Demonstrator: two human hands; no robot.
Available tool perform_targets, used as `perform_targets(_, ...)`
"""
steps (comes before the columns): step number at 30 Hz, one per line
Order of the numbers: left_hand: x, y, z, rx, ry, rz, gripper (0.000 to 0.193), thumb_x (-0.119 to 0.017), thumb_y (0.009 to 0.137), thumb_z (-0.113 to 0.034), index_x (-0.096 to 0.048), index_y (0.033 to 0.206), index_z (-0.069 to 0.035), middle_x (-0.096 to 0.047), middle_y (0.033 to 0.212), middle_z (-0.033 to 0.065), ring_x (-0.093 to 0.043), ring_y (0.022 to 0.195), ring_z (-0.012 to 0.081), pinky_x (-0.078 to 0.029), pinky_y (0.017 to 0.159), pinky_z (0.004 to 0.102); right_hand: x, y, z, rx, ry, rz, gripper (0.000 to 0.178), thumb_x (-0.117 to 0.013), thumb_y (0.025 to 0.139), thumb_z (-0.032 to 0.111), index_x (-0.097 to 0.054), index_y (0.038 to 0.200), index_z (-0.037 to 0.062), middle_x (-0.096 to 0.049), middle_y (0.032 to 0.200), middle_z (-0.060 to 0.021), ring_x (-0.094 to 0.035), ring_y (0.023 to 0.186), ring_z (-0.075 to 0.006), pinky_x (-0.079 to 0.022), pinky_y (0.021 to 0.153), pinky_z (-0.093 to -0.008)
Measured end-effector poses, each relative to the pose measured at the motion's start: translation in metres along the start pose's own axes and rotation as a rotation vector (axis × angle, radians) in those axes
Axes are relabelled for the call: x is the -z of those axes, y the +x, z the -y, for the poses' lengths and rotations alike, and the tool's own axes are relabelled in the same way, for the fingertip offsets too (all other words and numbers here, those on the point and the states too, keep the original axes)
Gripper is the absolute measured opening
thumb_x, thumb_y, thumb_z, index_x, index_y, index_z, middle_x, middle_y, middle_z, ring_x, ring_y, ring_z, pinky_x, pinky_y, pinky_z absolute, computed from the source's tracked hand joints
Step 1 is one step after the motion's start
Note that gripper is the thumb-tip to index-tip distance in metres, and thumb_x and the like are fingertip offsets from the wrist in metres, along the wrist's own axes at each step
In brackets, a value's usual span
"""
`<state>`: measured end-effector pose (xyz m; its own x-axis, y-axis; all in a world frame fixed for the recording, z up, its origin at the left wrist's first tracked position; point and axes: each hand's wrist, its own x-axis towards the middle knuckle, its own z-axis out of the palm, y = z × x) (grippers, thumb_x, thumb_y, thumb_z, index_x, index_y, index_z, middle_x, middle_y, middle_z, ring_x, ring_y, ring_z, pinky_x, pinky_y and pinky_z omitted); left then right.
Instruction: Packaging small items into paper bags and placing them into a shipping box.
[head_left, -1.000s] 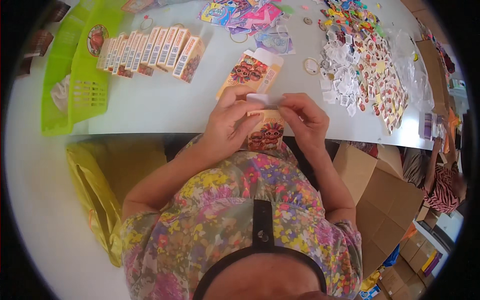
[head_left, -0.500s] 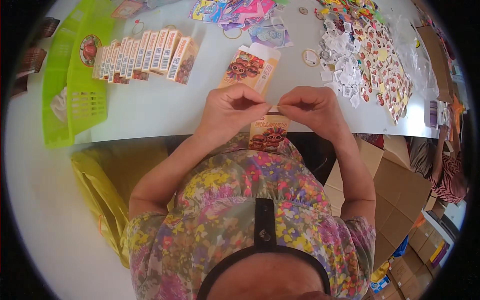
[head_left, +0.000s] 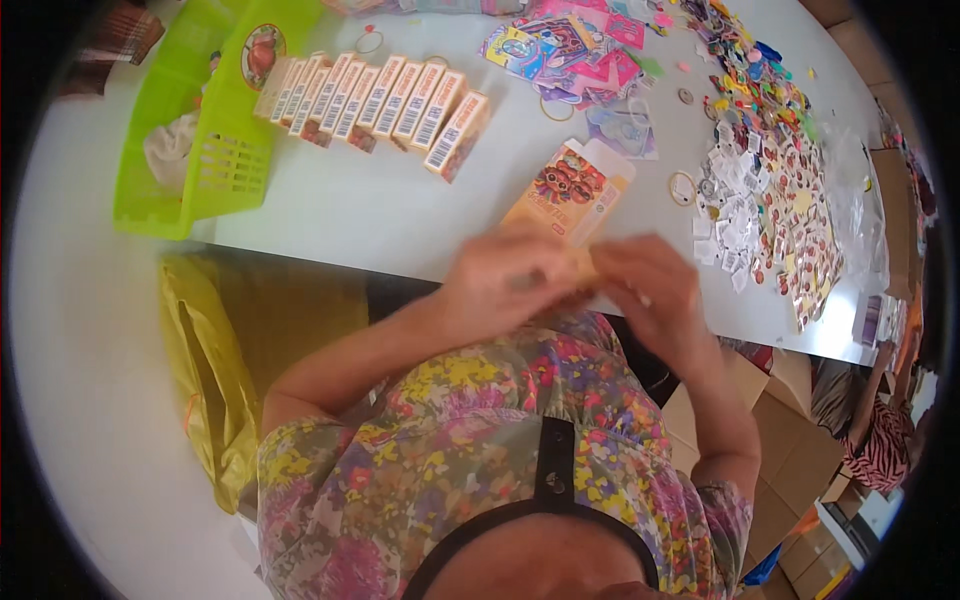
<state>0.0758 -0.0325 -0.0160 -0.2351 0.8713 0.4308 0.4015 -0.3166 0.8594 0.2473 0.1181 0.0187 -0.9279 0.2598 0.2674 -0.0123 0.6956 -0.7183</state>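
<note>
My left hand (head_left: pixel 515 278) and my right hand (head_left: pixel 652 292) meet at the table's front edge, both smeared by motion. Their fingers are closed on a small orange cardboard box (head_left: pixel 584 264), mostly hidden behind them. Just beyond lies another orange box (head_left: pixel 572 192), with cartoon figures printed on it and its white end flaps spread. Further left, a slanting row of several orange-and-white filled-out boxes (head_left: pixel 400 102) stands on the table.
A green plastic basket (head_left: pixel 228 165) stands at the left. Colourful cards (head_left: pixel 575 45) lie at the back. White paper packets (head_left: pixel 740 180), printed sachets (head_left: pixel 815 215) and small trinkets (head_left: pixel 765 85) are heaped at the right. Below the table are a yellow bag (head_left: pixel 205 380) and brown cardboard (head_left: pixel 790 430).
The view has swung, so the table's things sit further right and tilted. My hands have closed in around the small box, whose printed front showed before and is now mostly covered.
</note>
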Motion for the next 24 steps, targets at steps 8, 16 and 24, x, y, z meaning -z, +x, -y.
perform_targets(8, 0.040, 0.060, 0.022, -0.023, 0.665, -0.209, 0.042, -0.071, 0.073, 0.002, -0.058, 0.112, -0.005, -0.051, 0.114, 0.0135, -0.055, 0.096, 0.0299, -0.048, 0.078, 0.0378, -0.030, 0.130, -0.080, -0.103, 0.158, 0.063, 0.028, -0.070, 0.082, 0.007, -0.068, 0.109, 0.0049, -0.067, 0.098, -0.0082, -0.062, 0.093, -0.0180, -0.050, 0.077, -0.0306)
perform_targets(16, 0.054, 0.047, 0.045, -0.012, 1.219, 0.062, 0.053, -0.077, 0.069, -0.020, -0.059, 0.118, -0.012, -0.051, 0.118, 0.0059, -0.043, 0.114, 0.0274, -0.031, 0.083, 0.0427, 0.005, 0.079, -0.059, -0.154, -0.298, -0.021, 0.043, -0.079, 0.070, 0.016, -0.067, 0.110, 0.0067, -0.066, 0.110, -0.0118, -0.061, 0.100, -0.0300, -0.050, 0.084, -0.0382)
perform_targets(24, 0.051, 0.051, 0.033, -0.011, 1.250, 0.222, 0.077, -0.079, 0.067, -0.040, -0.050, 0.134, -0.015, -0.044, 0.136, 0.0082, -0.037, 0.126, 0.0301, -0.031, 0.093, 0.0481, -0.019, 0.033, -0.060, -0.094, -0.562, -0.099, 0.061, -0.082, 0.065, 0.022, -0.062, 0.120, 0.0058, -0.059, 0.126, -0.0130, -0.052, 0.116, -0.0346, -0.043, 0.094, -0.0437)
